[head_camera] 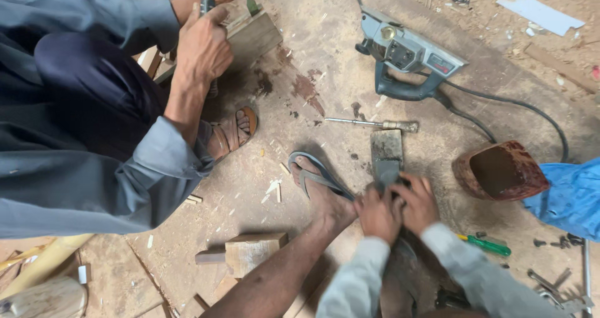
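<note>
Your two hands meet low in the middle of the view, both closed around a flat grey blade [387, 175] that you press down onto a rectangular sharpening block [386, 146] lying on the dusty wooden floor [325, 55]. Your left hand [379, 213] is clenched over the blade's near end, and your right hand [417, 200] is curled tight beside it, the two hands touching. Judging from this, the rubbing is in mid-course: the blade lies on the block, and how keen its edge has become cannot be told from here. Your bare foot in a grey flip-flop [317, 180] rests just left of the hands. Just beyond the block lies one slim tool with a pale handle [374, 124], and farther off one grey electric planer [406, 54] with its black cable. To the right stands one rusty red container [501, 171] beside a blue cloth [570, 196]. One green-handled screwdriver [484, 245] lies near your right sleeve. Another person in grey clothes sits at the left, one sandalled foot showing, working a wooden block [250, 38] with both hands. Two small wood offcuts [247, 252] lie by your leg.
</note>
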